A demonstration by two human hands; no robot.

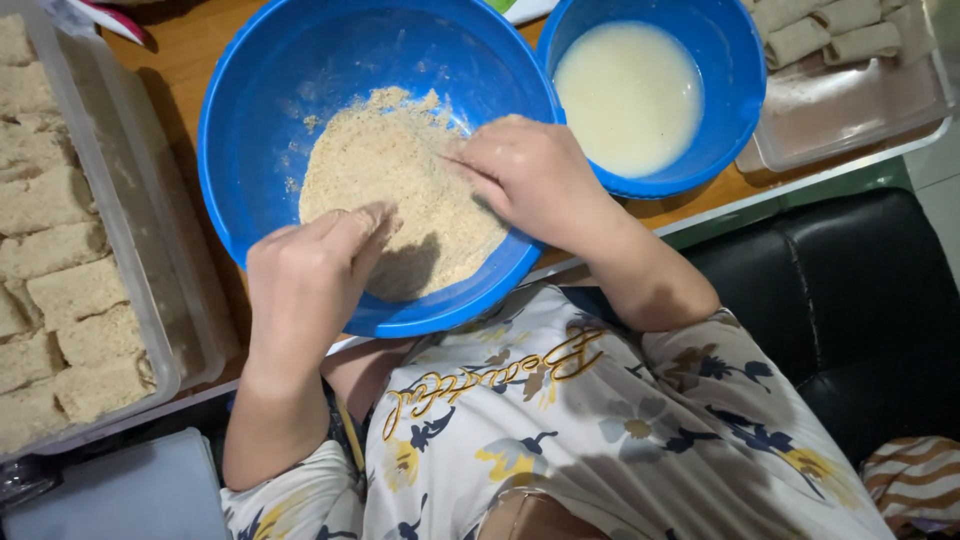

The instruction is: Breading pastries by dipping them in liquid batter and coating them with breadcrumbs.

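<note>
Coating step: your left hand (305,275) and right hand (525,175), fingers loosely curled, buried in breadcrumbs (385,175) in big blue bowl (250,100); held piece hidden. Next likely: lift gently toward coated rolls (60,290).

Wooden table (190,50) (orange-brown) beside a black leather seat (850,300).

Two blue bowls (250,120), tan crumbs (390,180), whitish batter (628,95), floral-patterned shirt (600,430)

Two blue bowls: one of breadcrumbs (250,130), one of white batter (725,60). Two trays: one of coated pieces (165,300), one of plain rolls (850,110).
</note>
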